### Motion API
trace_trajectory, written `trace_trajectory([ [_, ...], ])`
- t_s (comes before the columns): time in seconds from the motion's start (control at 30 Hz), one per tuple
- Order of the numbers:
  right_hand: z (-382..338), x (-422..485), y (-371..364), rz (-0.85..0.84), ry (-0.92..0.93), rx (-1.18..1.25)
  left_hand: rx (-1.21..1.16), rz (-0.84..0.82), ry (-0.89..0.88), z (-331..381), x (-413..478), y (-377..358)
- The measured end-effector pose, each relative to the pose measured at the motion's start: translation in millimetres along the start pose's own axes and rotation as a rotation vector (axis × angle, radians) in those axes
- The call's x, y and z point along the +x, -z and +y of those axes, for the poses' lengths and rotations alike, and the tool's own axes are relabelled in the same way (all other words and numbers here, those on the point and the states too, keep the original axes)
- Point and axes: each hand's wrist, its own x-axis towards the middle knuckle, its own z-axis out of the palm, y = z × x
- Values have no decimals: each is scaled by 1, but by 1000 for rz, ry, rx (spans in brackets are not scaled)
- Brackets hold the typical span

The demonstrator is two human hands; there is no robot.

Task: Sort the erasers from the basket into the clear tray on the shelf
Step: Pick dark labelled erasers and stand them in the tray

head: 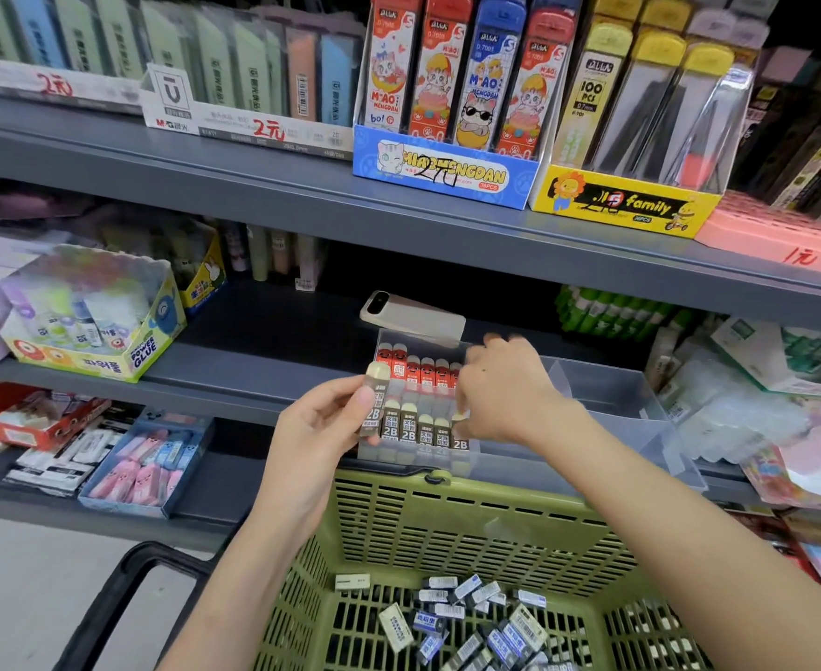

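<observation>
A clear tray sits on the middle shelf, holding a back row of red erasers and a front row of brown 2B erasers. My left hand holds a brown 2B eraser upright at the tray's left end. My right hand reaches into the tray, fingertips pinching another 2B eraser at the right end of the front row. Below, the green basket holds several loose erasers with blue and white sleeves.
A phone lies behind the tray. A glue box stands at the left of the shelf, glue sticks and packets at the right. A blue tray of pink erasers is on the lower shelf. The basket's black handle hangs left.
</observation>
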Motion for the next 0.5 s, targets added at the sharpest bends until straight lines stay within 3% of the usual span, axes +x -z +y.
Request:
trace_trajectory([
  [0.07, -4, -3, 5, 184, -9, 139, 14, -10, 1, 0, 0, 0],
  [0.13, -9, -11, 13, 301, -37, 734, 19, -30, -10, 0, 0, 0],
  [0.2, -17, -18, 21, 217, 22, 1314, 27, -58, -20, 0, 1, -2],
  [0.37, -20, -21, 18, 230, -1, 1539, 123, -39, -64, 1, -3, -6],
  [0.43, -4, -17, 12, 277, -124, 1590, 331, 12, -157, 1, -4, -4],
  [0.5, 10, -13, 5, 283, -248, 1470, 619, 68, -267, -1, -2, -1],
])
